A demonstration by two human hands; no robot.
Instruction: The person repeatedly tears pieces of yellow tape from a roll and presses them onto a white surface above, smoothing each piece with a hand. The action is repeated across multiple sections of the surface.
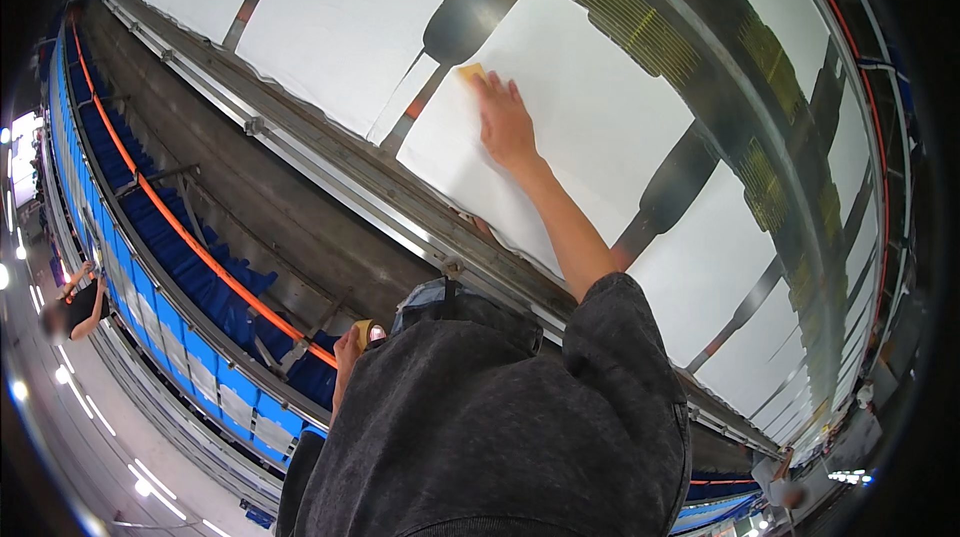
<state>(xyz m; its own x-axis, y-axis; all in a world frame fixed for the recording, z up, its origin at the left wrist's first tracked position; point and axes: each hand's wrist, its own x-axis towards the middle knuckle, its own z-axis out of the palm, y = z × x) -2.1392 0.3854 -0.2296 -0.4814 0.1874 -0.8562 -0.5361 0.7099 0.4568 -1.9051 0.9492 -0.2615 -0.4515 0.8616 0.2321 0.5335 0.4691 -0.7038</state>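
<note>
My right hand [507,120] reaches out over a white fabric panel [577,79] that lies flat on a long dark table [471,15]. A small piece of yellow tape [471,72] shows at its fingertips, near the panel's corner. The fingers are slightly spread and the thumb is hidden, so I cannot tell whether they grip the tape or only press on it. Low at my left side, my left hand [345,357] holds a roll of yellow tape [365,333], partly covered by my dark shirt.
A metal rail [300,150] runs along the table's near edge. An orange hose [191,240] stretches beside another table with blue and grey panels [172,338]. More white panels [337,26] lie in a row. One person [82,304] is at far left, another [776,481] at lower right.
</note>
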